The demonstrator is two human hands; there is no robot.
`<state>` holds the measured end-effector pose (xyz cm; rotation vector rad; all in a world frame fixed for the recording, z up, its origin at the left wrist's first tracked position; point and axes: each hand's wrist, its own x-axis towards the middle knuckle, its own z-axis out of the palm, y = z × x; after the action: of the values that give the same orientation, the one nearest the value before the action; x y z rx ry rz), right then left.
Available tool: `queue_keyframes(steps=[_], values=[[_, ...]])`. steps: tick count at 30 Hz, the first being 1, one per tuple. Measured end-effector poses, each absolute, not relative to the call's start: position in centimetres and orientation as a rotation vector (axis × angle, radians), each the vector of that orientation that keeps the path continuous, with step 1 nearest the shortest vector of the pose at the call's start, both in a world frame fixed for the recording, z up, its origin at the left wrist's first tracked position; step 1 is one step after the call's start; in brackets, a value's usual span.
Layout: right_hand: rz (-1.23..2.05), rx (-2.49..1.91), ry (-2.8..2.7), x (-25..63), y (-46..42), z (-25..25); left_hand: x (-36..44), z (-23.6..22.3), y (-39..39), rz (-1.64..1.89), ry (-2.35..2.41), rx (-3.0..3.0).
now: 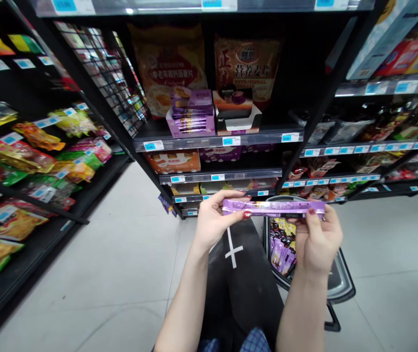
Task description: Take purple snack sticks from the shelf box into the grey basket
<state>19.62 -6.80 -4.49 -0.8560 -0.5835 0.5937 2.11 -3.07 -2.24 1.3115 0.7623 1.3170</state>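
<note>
A long, slim purple sachet (267, 207) is stretched level between my two hands, in front of the shelves. My left hand (214, 220) pinches its left end between thumb and fingers. At the other end, my right hand (317, 234) grips it with the thumb on top and the fingers behind. Beyond my hands, on the shelf, stands a purple display box (190, 117) with similar sachets lying in it. To its right is a black, orange and white display box (236, 115), whose inside I cannot make out.
Below my right hand, a basket (341, 278) on the floor holds many purple, yellow and dark sachets. Large cereal bags (247, 63) stand behind the display boxes. Snack racks (29, 205) line the left; more shelves (363, 149) run along the right. My knees (245, 274) are below my hands.
</note>
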Motion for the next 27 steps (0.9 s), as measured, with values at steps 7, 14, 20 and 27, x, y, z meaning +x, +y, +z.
queue_keyframes(steps=[7, 14, 20, 27], values=[[1.61, -0.819, -0.739, 17.3, -4.0, -8.7, 3.8, -1.4, -5.0, 1.906, 1.045, 1.187], [1.963, -0.711, -0.935, 13.3, -3.3, -10.7, 3.1, -1.3, -4.8, 1.887, 1.139, 1.229], [1.829, -0.816, -1.083, 14.2, -3.6, -9.8, 2.3, -1.2, -3.7, 1.944, 0.984, 1.085], [1.598, -0.947, -1.165, 16.6, -5.0, -7.3, 1.1, -2.4, -2.1, 1.478, 0.777, 0.953]])
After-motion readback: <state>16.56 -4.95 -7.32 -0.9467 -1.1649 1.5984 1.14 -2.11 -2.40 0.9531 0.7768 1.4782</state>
